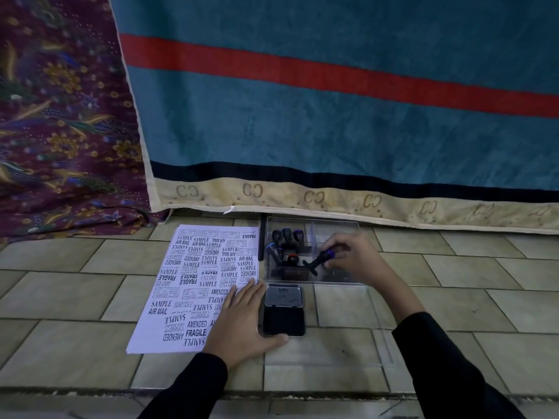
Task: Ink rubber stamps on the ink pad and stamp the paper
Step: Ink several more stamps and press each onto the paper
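While the left hand [242, 322] lies spread on paper [193, 285], right hand [351, 255] pinches a stamp [317, 261], seemingly tilted face down-left

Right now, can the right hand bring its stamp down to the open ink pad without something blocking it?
Probably yes. The right hand holds the stamp over the clear box, and the ink pad lies open just in front. The left hand rests beside the pad, not over it.

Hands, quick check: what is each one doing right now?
Left hand: open, flat on the stamped white paper sheet, thumb by the black ink pad.
Right hand: closed on a black-handled rubber stamp over the clear plastic box.
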{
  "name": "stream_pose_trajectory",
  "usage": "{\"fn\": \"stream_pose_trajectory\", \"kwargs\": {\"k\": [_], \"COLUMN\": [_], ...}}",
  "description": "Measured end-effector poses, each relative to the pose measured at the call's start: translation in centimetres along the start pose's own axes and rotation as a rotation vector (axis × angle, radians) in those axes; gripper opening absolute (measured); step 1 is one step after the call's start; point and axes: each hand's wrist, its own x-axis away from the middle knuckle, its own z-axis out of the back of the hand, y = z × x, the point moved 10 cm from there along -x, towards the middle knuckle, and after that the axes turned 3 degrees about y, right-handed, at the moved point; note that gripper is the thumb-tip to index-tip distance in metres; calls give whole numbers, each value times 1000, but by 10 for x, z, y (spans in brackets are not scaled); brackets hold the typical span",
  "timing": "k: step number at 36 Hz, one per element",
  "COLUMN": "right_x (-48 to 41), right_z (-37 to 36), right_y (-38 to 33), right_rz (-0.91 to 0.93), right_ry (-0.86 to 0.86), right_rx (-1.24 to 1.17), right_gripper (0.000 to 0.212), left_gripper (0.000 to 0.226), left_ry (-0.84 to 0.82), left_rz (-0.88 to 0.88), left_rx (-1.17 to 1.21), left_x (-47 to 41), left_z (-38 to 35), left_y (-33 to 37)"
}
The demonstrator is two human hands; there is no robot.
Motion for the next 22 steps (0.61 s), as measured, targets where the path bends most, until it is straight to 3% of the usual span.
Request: {"fn": "stream_pose_trajectory", "kwargs": {"k": [3,16,22], "right_x": [16,61,67], "right_z": [-21,-89,-97], "right_y": [-4,-18,-31], "right_rz": [-6,136,222], "right_ry": [-25,-137,-78], "right_rx": [-63,191,255], "right_gripper": [34,33,31], "left_gripper": [117,118,118], "left_ry": [7,31,34], "left_rz": [-3,-21,-17], "left_rx": [0,15,23], "left_x": [0,-1,-3], "left_z": [1,2,0], "left_y": [0,2,0]}}
